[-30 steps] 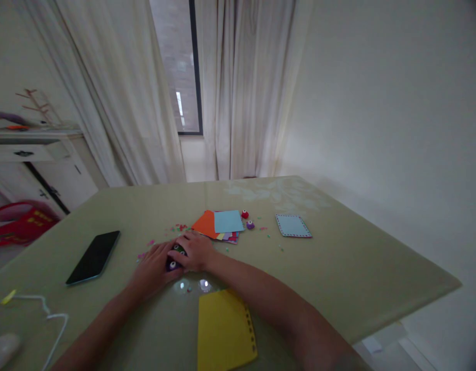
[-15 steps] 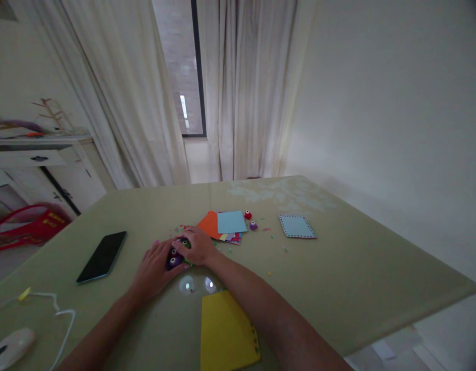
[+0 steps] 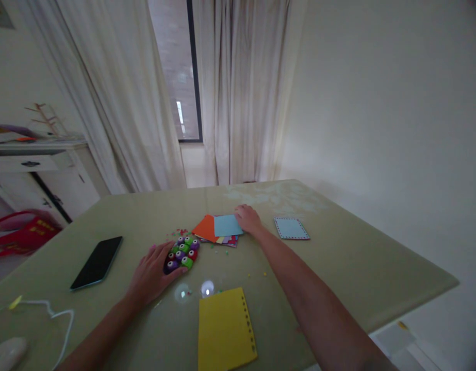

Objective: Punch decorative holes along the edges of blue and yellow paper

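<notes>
My left hand point(image 3: 154, 269) curves around the left side of a cluster of small eyeball beads point(image 3: 181, 255) in purple, green and red, fingers behind it and thumb along its near edge. Farther off, my right hand point(image 3: 248, 219) rests at the right edge of a light blue paper square point(image 3: 227, 225), its fingers bent together and pointing left. Whatever lies under those fingers is hidden. Beneath the blue square, an orange sheet point(image 3: 207, 228) and other coloured papers fan out.
A black phone point(image 3: 97, 263) lies at left, with a white cable point(image 3: 69, 330) and a white mouse point(image 3: 9, 353) nearer me. The yellow notepad point(image 3: 226, 330) is in front. A bordered light blue card point(image 3: 292, 228) lies at right. Tiny coloured bits point(image 3: 181, 232) are scattered about.
My right hand has left the bead cluster and reached right and away to the blue square's edge. It now covers the spot where two loose eyeball beads lay. My left hand stays at the cluster.
</notes>
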`<state>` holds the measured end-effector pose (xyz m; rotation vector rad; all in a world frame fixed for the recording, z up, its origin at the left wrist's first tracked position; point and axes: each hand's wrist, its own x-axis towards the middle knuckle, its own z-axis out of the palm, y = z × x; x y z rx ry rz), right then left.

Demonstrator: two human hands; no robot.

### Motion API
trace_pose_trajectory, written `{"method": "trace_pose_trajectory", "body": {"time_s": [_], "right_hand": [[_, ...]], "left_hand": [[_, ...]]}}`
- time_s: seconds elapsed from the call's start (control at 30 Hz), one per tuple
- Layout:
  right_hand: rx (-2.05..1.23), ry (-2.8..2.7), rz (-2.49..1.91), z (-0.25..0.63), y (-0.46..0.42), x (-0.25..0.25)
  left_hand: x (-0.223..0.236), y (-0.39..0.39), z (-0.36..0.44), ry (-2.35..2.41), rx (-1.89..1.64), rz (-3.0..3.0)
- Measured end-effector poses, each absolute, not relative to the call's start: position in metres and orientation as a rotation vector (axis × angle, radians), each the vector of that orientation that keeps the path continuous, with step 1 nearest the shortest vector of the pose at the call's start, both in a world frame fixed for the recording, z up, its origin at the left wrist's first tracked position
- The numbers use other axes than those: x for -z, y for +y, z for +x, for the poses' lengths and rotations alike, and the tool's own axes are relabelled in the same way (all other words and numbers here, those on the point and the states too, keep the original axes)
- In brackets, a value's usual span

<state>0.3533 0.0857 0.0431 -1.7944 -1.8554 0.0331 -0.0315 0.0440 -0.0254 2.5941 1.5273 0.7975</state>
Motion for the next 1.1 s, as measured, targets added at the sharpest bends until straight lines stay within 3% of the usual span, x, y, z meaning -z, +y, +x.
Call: {"method": "trace_pose_trajectory", "body": {"time_s": [0.33, 0.57, 0.73, 1.1], "right_hand": [[-0.052, -1.943, -1.767, 0.405, 0.006, -0.001], [-0.163, -2.102, -1.566, 0.36, -0.05, 0.011], [-0.293, -2.246, -1.363, 0.299, -0.035, 0.011], [-0.332, -2.068, -1.453, 0.218, 0.018, 0.009]], "left_hand": [[0.03, 0.042, -0.032, 1.56, -0.797, 2.582], [0.031, 0.043, -0.031, 1.551, -0.755, 2.583], [0.03, 0.041, -0.031, 1.555, -0.793, 2.564], [0.034, 0.044, -0.032, 1.525, -0.848, 2.585]]}}
